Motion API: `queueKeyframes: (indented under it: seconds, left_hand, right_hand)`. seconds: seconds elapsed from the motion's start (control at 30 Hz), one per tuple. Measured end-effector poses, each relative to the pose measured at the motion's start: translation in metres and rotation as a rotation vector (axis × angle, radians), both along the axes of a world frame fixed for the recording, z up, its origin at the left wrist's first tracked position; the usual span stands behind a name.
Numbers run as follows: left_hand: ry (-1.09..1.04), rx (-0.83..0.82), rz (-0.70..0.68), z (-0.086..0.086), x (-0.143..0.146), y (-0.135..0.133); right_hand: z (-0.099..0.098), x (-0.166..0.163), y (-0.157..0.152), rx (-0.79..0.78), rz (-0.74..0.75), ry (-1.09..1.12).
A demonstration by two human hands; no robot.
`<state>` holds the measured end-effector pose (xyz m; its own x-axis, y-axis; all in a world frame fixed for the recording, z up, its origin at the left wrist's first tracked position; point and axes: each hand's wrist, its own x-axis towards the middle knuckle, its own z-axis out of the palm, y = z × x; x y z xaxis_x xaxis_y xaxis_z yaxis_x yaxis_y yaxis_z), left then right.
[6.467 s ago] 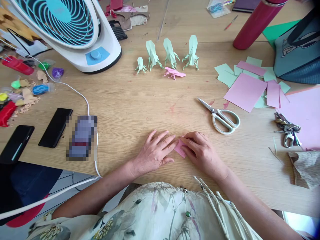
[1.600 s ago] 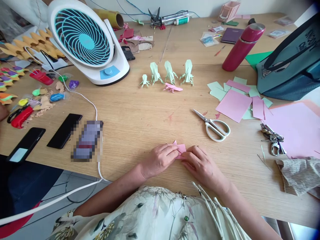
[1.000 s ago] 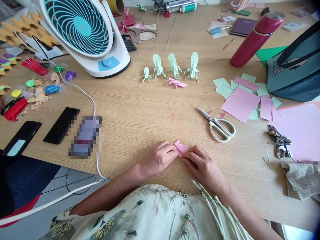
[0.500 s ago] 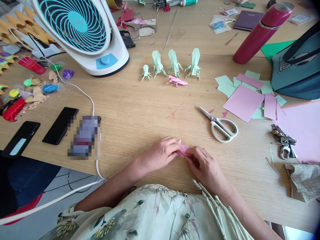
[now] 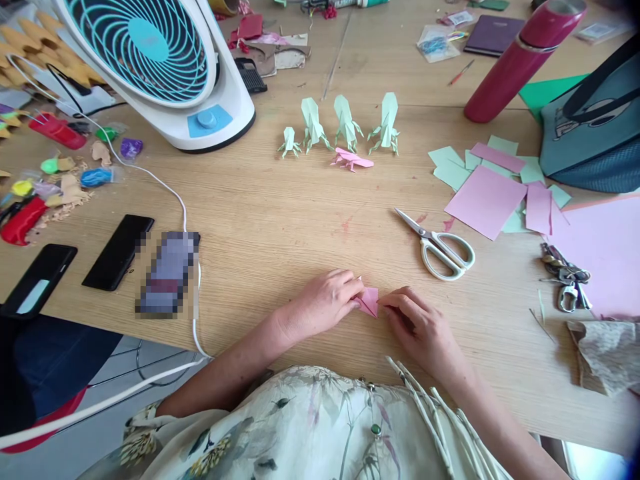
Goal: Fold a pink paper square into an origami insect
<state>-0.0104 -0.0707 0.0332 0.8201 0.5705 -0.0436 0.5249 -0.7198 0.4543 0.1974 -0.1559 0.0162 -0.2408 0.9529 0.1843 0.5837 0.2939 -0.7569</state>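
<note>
A small folded pink paper (image 5: pixel 369 301) lies on the wooden table (image 5: pixel 280 220) near its front edge. My left hand (image 5: pixel 323 303) has its fingers curled, pinching the paper's left corner. My right hand (image 5: pixel 420 327) pinches the paper's right edge with closed fingertips. Both hands rest on the tabletop with the paper between them. Farther back stand several pale green origami insects (image 5: pixel 345 123) in a row, with a pink origami insect (image 5: pixel 350 159) lying in front of them.
White-handled scissors (image 5: pixel 440 243) lie right of centre. Pink and green paper pieces (image 5: pixel 490 190) and keys (image 5: pixel 565 280) are at the right, beside a grey bag (image 5: pixel 595 127) and a red bottle (image 5: pixel 520 57). A fan (image 5: pixel 165 67), phones (image 5: pixel 117 252) and a white cable (image 5: pixel 185 213) occupy the left.
My right hand has slid slightly to the right along the pink paper, uncovering more of it. Earlier my left hand lay flat; its fingers are now curled in a pinch.
</note>
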Motion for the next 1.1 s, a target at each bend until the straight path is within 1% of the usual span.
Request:
queueKeyframes:
  seconds: [0.1, 0.2, 0.3, 0.4, 0.5, 0.67, 0.8, 0.87, 0.93, 1.03, 1.1]
  left_hand:
    - [-0.016, -0.014, -0.004, 0.0, 0.0, 0.0]
    - [-0.014, -0.016, 0.003, -0.001, 0.0, 0.0]
    - [-0.011, -0.003, 0.006, -0.005, -0.001, 0.001]
    - [-0.034, -0.005, 0.001, -0.009, -0.001, 0.001]
    - [-0.061, -0.009, 0.001, -0.01, -0.001, 0.001]
    - [-0.069, -0.007, 0.004, -0.007, -0.001, 0.002]
    - [-0.147, -0.021, -0.042, -0.005, -0.013, 0.0]
    - [-0.169, 0.02, -0.048, -0.006, -0.024, -0.004]
    - [-0.171, 0.127, -0.073, -0.006, -0.035, -0.009]
    - [-0.133, 0.248, -0.206, -0.005, -0.044, -0.015]
    - [-0.067, 0.279, -0.283, -0.005, -0.045, -0.017]
  right_hand:
    - [0.001, 0.002, -0.002, 0.036, 0.086, -0.012]
    - [0.0, 0.003, -0.003, 0.124, 0.195, -0.13]
    - [-0.002, 0.004, -0.003, 0.212, 0.259, -0.249]
    - [-0.003, 0.004, -0.004, 0.25, 0.27, -0.331]
    - [-0.004, 0.001, -0.004, 0.24, 0.268, -0.375]
    - [-0.007, -0.002, -0.004, 0.232, 0.249, -0.379]
    - [-0.007, -0.003, -0.004, 0.233, 0.23, -0.378]
    - [-0.007, -0.004, -0.004, 0.227, 0.228, -0.375]
    - [-0.006, -0.004, -0.003, 0.237, 0.229, -0.376]
    - [-0.006, -0.004, -0.002, 0.263, 0.225, -0.374]
    - [-0.006, -0.004, -0.002, 0.267, 0.223, -0.359]
